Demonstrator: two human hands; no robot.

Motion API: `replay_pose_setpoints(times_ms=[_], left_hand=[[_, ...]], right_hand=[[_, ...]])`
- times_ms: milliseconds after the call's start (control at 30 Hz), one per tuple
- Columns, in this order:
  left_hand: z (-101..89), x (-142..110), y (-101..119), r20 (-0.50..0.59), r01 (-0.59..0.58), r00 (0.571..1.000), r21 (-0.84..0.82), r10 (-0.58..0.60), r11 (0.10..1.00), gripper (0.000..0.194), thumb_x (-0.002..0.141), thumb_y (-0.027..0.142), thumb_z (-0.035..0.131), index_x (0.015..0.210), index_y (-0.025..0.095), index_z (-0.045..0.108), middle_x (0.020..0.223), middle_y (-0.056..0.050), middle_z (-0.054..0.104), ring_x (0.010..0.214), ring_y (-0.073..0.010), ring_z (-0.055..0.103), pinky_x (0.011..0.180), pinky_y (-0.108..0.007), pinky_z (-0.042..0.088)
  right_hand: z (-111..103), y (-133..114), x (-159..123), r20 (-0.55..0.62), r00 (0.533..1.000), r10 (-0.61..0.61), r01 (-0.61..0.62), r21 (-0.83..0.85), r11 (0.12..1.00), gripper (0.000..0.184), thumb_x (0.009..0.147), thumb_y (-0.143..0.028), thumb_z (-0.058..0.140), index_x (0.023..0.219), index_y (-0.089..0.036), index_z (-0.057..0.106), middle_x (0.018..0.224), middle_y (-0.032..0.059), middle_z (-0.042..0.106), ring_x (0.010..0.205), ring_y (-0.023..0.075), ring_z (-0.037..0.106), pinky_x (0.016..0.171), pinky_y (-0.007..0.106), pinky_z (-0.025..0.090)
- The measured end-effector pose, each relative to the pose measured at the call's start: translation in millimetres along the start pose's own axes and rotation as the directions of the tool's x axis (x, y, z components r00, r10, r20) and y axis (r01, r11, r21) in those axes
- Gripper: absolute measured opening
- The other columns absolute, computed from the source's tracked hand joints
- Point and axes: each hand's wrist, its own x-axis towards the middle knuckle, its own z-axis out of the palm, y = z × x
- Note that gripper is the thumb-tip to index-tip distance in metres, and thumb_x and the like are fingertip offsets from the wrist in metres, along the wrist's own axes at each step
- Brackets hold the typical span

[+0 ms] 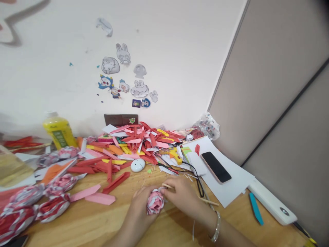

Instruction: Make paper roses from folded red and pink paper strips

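A pink-and-white paper flower [155, 202] is resting in the left hand [140, 207], above a bare stretch of the table [95, 226], well in from the back edge along the wall [177, 68]. The left thumb and fingers are curling round the flower, clamped on its sides; if they are pressing too hard, the folded petals could be creasing or losing their shape. Close beside it, the right hand [181, 195] is pinching a wooden stick [168, 186], thumb and fingers together on it; whether these fingertips are also touching the flower, I cannot tell. A slip of that pinch could be driving the tip into the paper. Past the forearm a pale length of wood [209, 201] is lying in line with the stick, possibly its other end, and a black cord [198, 181] is passing near it; a sideways swing could be snagging the cord and dragging the yellow glue gun [175, 156] through the heap of paper strips [138, 137] at the back edge. Nearer, two loose pink strips [101, 199] are lying left of the hands, where a sweeping elbow could be scattering them.
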Motion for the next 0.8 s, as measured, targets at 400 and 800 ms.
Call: replay_pose_setpoints(times_ms=[400, 800], left_hand=[[-2.4, 0, 3, -0.044, 0.049, 0.998, -0.001, -0.049, 0.999, 0.022, 0.066, 0.02, 0.058, 0.088, 0.02, 0.061, 0.085, -0.007, 0.068, 0.08, -0.0254, 0.061, 0.072, -0.038, 0.048], [-1.1, 2, -3, -0.061, 0.035, 0.997, -0.028, -0.037, 0.999, 0.027, 0.066, 0.02, 0.06, 0.092, 0.02, 0.061, 0.09, -0.007, 0.07, 0.084, -0.0257, 0.064, 0.075, -0.038, 0.05]], right_hand=[[-2, -12, -8, 0.113, 0.992, 0.048, -0.07, 0.198, 0.978, 0.012, 0.076, -0.015, 0.056, 0.071, -0.018, 0.067, 0.068, -0.0018, 0.063, 0.064, 0.0116, 0.053, 0.056, 0.019, 0.033], [-12, -15, -12, 0.215, 0.955, -0.205, 0.19, 0.087, 0.978, 0.038, 0.079, -0.004, 0.041, 0.103, -0.023, 0.064, 0.103, 0.0029, 0.065, 0.093, 0.0159, 0.057, 0.079, 0.024, 0.041]])
